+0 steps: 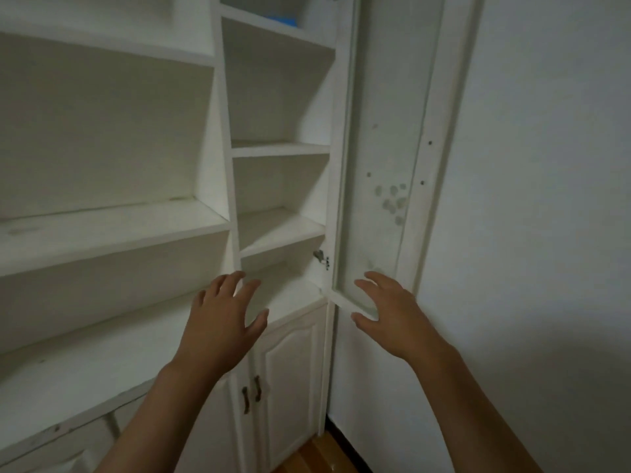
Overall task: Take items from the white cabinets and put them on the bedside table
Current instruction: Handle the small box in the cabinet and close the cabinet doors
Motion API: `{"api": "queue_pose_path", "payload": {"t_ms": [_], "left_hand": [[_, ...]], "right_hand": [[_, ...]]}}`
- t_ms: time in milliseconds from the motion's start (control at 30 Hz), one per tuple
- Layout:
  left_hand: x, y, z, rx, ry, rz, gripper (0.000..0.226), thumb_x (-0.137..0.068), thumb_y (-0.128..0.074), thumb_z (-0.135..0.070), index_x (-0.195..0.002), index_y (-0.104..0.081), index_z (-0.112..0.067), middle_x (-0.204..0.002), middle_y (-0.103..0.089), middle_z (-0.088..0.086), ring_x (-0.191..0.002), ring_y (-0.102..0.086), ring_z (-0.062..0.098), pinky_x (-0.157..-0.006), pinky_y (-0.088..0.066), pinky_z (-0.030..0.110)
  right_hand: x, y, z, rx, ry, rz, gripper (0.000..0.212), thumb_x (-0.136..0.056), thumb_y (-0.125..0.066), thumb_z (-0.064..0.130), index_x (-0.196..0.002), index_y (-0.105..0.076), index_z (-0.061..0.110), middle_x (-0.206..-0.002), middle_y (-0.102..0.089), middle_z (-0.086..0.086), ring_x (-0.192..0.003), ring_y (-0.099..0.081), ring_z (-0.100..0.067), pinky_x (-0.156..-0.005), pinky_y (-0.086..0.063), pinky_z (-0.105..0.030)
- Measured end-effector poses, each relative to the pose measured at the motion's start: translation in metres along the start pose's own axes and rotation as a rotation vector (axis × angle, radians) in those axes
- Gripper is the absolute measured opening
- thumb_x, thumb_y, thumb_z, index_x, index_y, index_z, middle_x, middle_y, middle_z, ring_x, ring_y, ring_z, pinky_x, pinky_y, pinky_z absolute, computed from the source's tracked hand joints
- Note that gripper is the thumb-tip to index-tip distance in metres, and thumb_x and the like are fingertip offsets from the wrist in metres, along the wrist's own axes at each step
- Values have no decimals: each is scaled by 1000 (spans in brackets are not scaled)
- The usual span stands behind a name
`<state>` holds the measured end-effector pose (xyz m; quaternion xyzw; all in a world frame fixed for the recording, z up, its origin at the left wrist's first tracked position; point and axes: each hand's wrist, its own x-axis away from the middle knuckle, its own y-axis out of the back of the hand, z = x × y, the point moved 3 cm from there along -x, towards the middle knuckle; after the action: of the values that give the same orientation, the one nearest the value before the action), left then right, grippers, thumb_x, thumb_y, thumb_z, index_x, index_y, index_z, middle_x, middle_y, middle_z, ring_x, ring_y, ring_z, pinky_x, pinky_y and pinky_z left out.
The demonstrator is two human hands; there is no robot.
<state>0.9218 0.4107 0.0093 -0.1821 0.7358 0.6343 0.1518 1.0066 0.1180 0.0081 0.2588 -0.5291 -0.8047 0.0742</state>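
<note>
White wooden cabinet door [382,158] stands swung open; right hand [392,319] spread at its bottom edge, prob. steadying it. Left hand [222,322] spread, holds nothing, near bare shelves [273,233].

White cabinets [102,233]; blue item [280,19] top shelf; dark handles [256,389]; orange-brown floor [317,455].

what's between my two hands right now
In the head view, the left hand and right hand hold nothing. Between them show the lowest open shelf, the lower cabinet door and the bottom corner of the open glass door.
</note>
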Motion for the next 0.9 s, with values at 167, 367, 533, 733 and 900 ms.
{"api": "queue_pose_path", "payload": {"t_ms": [167, 367, 533, 733, 900], "left_hand": [[-74, -16, -4, -12, 40, -51, 72, -87, -30, -66, -146, -50, -30, -156, -44, 1, -143, -39, 27, -112, -38, 53], [-157, -25, -10, -45, 70, -109, 62, -96, -50, -58, -151, -42, -33, -161, -37, -1, -148, -32, 25, -119, -32, 51], [-209, -24, -3, -97, 60, -161, 61, -96, -48, -59, -152, -39, -35, -162, -35, -2, -149, -30, 23, -121, -30, 49], [-275, 11, 15, -239, -46, -215, 62, -96, -47, -58, -152, -38, -34, -162, -35, 0, -150, -29, 25, -120, -31, 55], [-334, 65, 33, -352, -141, -312, 60, -97, -43, -59, -151, -41, -32, -160, -39, 4, -149, -32, 28, -119, -31, 56]], "right_hand": [[-87, -3, -29, 7, 68, 7, 69, -99, -59, 51, -160, -33, 32, -170, -23, 4, -156, -18, -14, -125, -18, -38], [-181, 11, -53, -21, 165, -32, 66, -101, -58, 48, -160, -34, 29, -170, -23, 4, -155, -19, -14, -123, -15, -33], [-254, 31, -55, -42, 252, -81, 67, -99, -60, 49, -159, -35, 32, -170, -23, 6, -154, -19, -13, -124, -15, -35], [-322, 63, -24, 6, 311, -183, 68, -98, -61, 49, -159, -36, 30, -169, -24, 7, -155, -20, -14, -123, -19, -36], [-370, 102, 14, 46, 357, -276, 68, -97, -63, 45, -159, -38, 28, -169, -25, 6, -155, -20, -14, -123, -20, -36]]}}
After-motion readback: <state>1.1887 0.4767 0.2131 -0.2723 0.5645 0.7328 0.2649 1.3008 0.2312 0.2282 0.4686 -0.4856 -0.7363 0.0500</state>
